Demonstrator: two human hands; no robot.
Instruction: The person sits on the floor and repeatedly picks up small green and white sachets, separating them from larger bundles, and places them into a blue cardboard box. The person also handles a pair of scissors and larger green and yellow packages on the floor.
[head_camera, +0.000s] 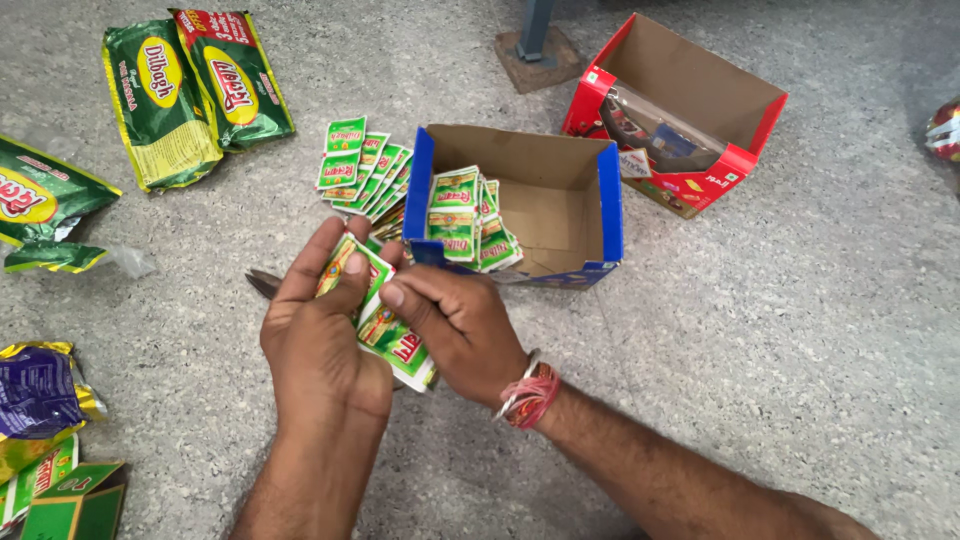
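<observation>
My left hand (318, 335) and my right hand (458, 328) both grip a stack of small green and white sachets (385, 325) just above the grey floor. A red thread band sits on my right wrist. Right beyond my hands stands an open blue cardboard box (610, 205), with a row of the same sachets (462, 220) upright against its near left wall. A fanned strip of more sachets (362, 168) lies on the floor left of the box. A dark blade-like object (262, 283) pokes out from under my left hand.
An open red cardboard box (740, 120) lies tilted at the back right. Two large green packets (195, 90) lie at the back left; another torn green packet (35, 205) and purple and green wrappers (40, 400) lie along the left edge. A metal post base (535, 50) stands behind.
</observation>
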